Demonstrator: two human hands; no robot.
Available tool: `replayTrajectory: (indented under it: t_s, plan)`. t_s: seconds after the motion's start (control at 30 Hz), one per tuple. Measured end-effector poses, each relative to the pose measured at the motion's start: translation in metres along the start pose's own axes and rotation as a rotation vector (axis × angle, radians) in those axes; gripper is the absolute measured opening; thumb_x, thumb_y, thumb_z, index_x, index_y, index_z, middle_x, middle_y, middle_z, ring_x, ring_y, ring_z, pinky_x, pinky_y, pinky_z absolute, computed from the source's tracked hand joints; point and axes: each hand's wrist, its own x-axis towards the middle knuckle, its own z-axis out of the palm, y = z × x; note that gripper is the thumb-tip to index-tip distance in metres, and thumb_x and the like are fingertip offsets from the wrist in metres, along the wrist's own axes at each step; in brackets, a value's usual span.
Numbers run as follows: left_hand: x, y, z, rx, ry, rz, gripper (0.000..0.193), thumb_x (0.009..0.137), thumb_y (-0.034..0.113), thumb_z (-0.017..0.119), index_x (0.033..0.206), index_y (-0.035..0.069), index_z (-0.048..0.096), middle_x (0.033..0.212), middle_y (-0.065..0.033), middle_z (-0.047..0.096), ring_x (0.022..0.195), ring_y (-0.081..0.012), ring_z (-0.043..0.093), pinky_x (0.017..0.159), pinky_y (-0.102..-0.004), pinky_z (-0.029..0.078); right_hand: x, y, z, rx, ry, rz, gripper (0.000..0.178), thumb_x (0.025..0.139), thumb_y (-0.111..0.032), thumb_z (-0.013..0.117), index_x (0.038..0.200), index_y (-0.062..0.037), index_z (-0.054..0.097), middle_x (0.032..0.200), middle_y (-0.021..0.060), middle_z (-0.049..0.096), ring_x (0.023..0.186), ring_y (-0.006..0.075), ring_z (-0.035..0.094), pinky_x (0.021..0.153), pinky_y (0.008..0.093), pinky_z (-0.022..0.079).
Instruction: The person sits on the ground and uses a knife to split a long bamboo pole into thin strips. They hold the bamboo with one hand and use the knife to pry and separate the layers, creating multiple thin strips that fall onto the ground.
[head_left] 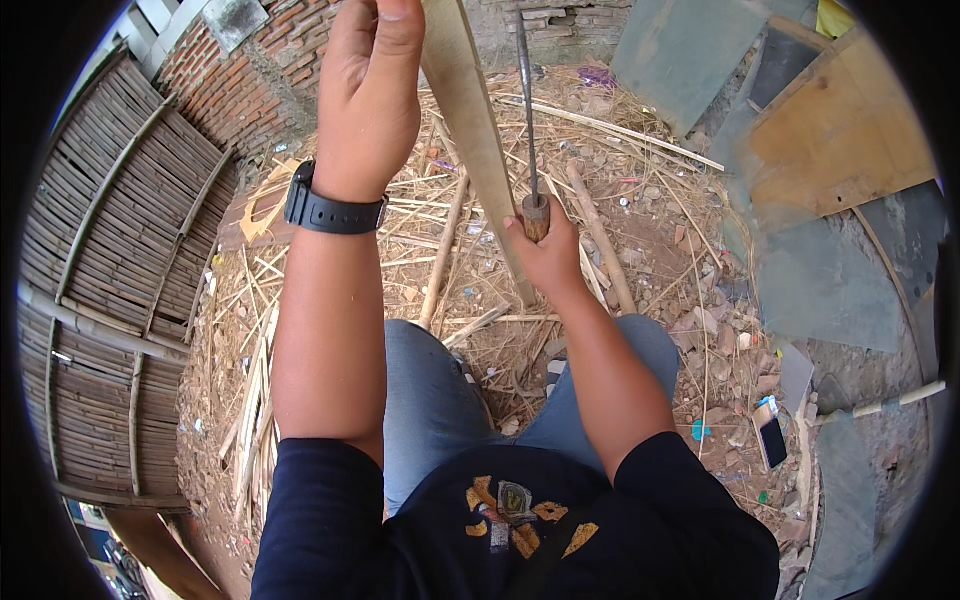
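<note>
In my right hand (549, 245) is the brown wooden handle (536, 220) of a long, thin, dark metal tool. Its blade or rod (529, 105) points up and away, seen nearly edge-on, so its exact kind is unclear. Beside it a long, pale strip of wood or split bamboo (475, 130) stands tilted, its lower end between my knees. My right thumb is close against the strip's edge. My left hand (368, 110), with a black watch (335, 212) on its wrist, is raised just left of the strip. The upper frame edge cuts off its fingers, hiding any grip.
Two poles (446, 255) lie on the littered ground before my knees (430, 385). Thin strips (262, 400) are heaped to the left, near a bamboo-slat wall (120, 260). Grey sheets (825, 280) and a brown board (850, 125) lean at right. A phone (771, 440) lies low right.
</note>
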Motion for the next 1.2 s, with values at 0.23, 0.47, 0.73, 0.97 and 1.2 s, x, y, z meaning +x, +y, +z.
replayTrajectory:
  t_s: [0.23, 0.47, 0.73, 0.97, 1.2]
  plan:
    - [-0.149, 0.003, -0.028, 0.261, -0.456, -0.471, 0.046, 0.101, 0.044, 0.048, 0.108, 0.001, 0.061, 0.093, -0.0066, 0.065, 0.085, -0.0143, 0.062, 0.077, -0.0305, 0.05, 0.022, 0.004, 0.016, 0.106, 0.595, -0.1, 0.026, 0.085, -0.011, 0.069, 0.102, 0.0011, 0.054, 0.084, 0.0133, 0.065, 0.075, 0.0255, 0.064, 0.071, 0.0378, 0.05]
    - [-0.236, -0.054, -0.03, 0.281, -0.576, -1.183, 0.067, 0.101, 0.057, 0.035, 0.108, -0.002, 0.064, 0.089, -0.0074, 0.065, 0.077, -0.0134, 0.06, 0.07, -0.0265, 0.05, 0.034, 0.013, -0.015, 0.384, 0.637, 0.024, 0.029, 0.088, -0.008, 0.067, 0.109, -0.0007, 0.049, 0.095, 0.007, 0.059, 0.084, 0.0155, 0.059, 0.076, 0.0308, 0.047]
    - [-0.28, -0.104, -0.036, -0.038, -0.202, -1.612, 0.105, 0.086, 0.084, 0.023, 0.149, 0.001, 0.025, 0.129, -0.0154, 0.055, 0.105, -0.0226, 0.058, 0.082, -0.0392, 0.048, 0.049, 0.019, -0.045, 1.028, 0.673, 0.415, 0.036, 0.092, -0.007, 0.059, 0.124, -0.0049, 0.044, 0.106, 0.0079, 0.053, 0.093, 0.0191, 0.056, 0.084, 0.0417, 0.048]
    - [-0.22, -0.085, -0.007, -0.211, 0.481, -0.712, 0.092, 0.087, 0.078, 0.036, 0.152, 0.015, 0.02, 0.142, -0.0198, 0.043, 0.128, -0.0347, 0.049, 0.102, -0.0521, 0.042, 0.037, 0.059, -0.06, 1.093, 0.503, 0.66, 0.032, 0.095, -0.013, 0.053, 0.124, -0.003, 0.046, 0.117, 0.0117, 0.054, 0.111, 0.0273, 0.055, 0.096, 0.0503, 0.045]
    - [-0.136, -0.053, -0.036, -0.283, 0.723, -0.414, 0.061, 0.098, 0.055, 0.045, 0.131, 0.004, 0.038, 0.084, -0.005, 0.055, 0.081, -0.0206, 0.058, 0.079, -0.0368, 0.048, 0.019, 0.059, -0.031, 0.833, 0.086, 0.834, 0.044, 0.093, -0.023, 0.066, 0.126, -0.0046, 0.044, 0.121, 0.0135, 0.05, 0.118, 0.0326, 0.053, 0.09, 0.0528, 0.051]
